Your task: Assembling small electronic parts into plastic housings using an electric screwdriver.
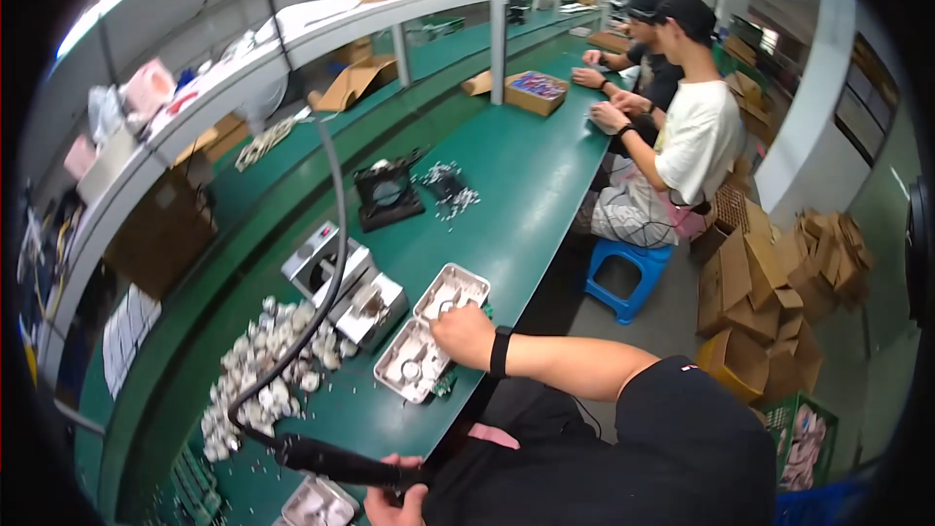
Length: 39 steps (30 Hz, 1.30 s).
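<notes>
My left hand [397, 493], at the bottom edge, is wrapped round the rear end of a black corded electric screwdriver [331, 460]. A thick grey cable [336, 234] arcs from the tool up toward the shelf. My right hand [466, 335], with a black wristband, is closed over two open white plastic housings lying side by side, one far [466, 284] and one near [392, 370]. Its fingertips point down into them; whatever they pinch is hidden. Small green pieces [444, 386] lie by the near housing. Another white housing [317, 505] sits below the screwdriver.
Left of the housings stand a boxy metal device [370, 310] and a heap of small white parts [258, 370]. Farther along the green bench [506, 205] are a black stand [386, 197] and scattered small pieces [450, 187]. Two people sit working beyond, near a blue stool [628, 278].
</notes>
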Motion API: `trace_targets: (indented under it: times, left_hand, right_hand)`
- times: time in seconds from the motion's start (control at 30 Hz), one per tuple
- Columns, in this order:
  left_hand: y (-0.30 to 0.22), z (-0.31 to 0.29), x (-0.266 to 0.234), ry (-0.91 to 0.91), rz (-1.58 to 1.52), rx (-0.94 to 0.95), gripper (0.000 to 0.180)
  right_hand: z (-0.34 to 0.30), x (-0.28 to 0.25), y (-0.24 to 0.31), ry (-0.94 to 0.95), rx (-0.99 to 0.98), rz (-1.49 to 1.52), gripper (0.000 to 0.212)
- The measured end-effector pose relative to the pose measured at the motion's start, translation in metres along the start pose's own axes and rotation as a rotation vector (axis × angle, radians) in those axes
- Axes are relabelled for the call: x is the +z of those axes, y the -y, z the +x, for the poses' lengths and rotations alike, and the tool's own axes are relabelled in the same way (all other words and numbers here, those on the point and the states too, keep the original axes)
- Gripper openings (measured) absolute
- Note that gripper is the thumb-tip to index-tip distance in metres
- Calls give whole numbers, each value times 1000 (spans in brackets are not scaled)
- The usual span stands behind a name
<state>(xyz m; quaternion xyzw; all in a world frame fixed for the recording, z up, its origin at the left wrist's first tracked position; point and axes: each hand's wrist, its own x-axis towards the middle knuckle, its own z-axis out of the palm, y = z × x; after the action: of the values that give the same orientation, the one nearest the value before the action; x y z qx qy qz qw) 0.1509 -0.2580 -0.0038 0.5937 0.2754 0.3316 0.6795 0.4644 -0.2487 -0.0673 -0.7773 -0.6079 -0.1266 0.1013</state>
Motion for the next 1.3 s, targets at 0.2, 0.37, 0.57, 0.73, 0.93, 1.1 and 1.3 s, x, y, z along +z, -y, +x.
trace_targets:
  times: [0.2,0.37,0.57,0.73,0.93,1.1,1.3]
  left_hand:
    - [-17,9,19,77,94,-158,45]
    - [-17,32,31,67,194,-314,45]
    - [-13,66,49,65,299,-390,45]
    - [-23,86,73,5,274,-376,42]
    - [-21,90,64,0,580,-179,36]
    - [7,97,88,234,383,-44,42]
    - [-4,45,21,-183,719,199,44]
  right_hand:
    - [-26,-7,-77,73,60,-71,8]
    - [-15,-2,-191,40,134,-204,8]
    - [22,10,-362,-47,156,-332,10]
    - [60,-17,-458,-138,411,-407,15]
    - [89,-92,-218,-302,321,664,23]
    - [0,-80,-30,309,-26,1729,72]
    - [-15,-79,42,407,224,2187,69]
